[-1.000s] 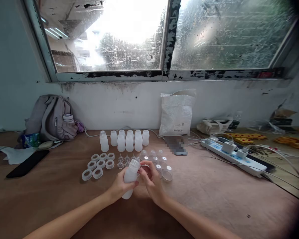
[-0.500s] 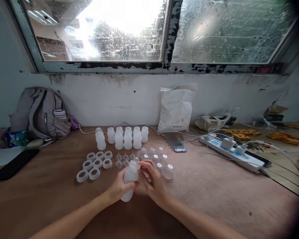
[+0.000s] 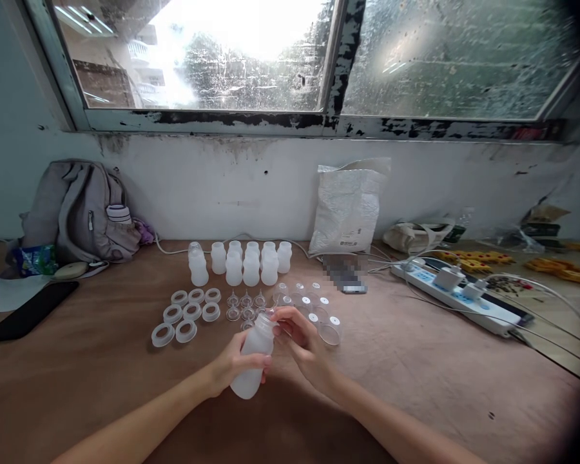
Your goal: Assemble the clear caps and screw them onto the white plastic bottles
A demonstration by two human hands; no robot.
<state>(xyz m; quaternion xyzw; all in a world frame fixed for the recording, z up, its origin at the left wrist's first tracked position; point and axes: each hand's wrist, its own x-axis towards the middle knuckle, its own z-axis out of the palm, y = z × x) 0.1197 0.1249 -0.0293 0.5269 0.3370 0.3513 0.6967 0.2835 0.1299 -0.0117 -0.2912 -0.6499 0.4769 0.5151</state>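
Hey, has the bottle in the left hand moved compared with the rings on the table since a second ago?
Barely: the bottle sits about as far right of the rings, tilted alike.

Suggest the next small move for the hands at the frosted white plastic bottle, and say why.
Probably seat the small clear piece on the neck. The left hand grips the tilted frosted white plastic bottle by its body, its mouth uncapped; the right hand pinches something small and clear at that mouth, too small to identify. White rings and clear caps lie beyond.

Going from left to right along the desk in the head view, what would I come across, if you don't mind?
Black phone → grey backpack → white rings → held bottle → clear caps → white bag → power strip.
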